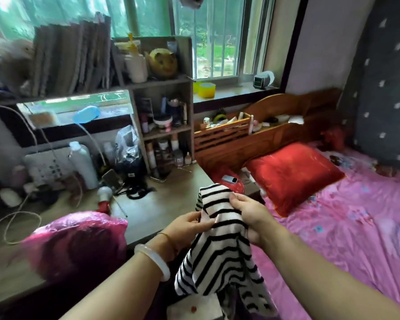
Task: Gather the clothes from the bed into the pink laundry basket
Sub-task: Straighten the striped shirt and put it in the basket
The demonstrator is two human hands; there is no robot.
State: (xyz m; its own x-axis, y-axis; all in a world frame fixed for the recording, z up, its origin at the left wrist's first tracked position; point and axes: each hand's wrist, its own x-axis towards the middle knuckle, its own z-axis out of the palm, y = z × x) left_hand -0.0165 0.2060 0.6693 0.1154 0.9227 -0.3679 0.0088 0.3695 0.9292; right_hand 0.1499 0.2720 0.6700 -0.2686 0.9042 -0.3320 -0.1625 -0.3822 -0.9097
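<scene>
**Striped top in both hands, basket off to our left**

Starting at the left, the pink basket (79, 241) sits at the near edge of the desk (162, 204), blurred, its rim facing up toward us; we cannot tell whether anything lies inside it. Just right of it comes our left hand (187, 227), fingers and thumb pinching the left edge of the striped top (219, 245). Our right hand (247, 218) has a fuller grip on the same garment, fingers curled round a bunched fold near its upper end. Neither hand is open; both hold only the top.

The top is lifted clear of the bed (356, 227) and hangs between the hands, its long axis running roughly vertical, the loose lower end trailing down in front of us. Farther right, a red pillow (293, 174) rests on the pink sheet; we see no other clothes on the part of the bed in view.

The move turns on one relation: the basket lies left of the top and lower, near the left hand and well apart from the right. We judge a short leftward carry would bring the hanging end over the rim first.
</scene>
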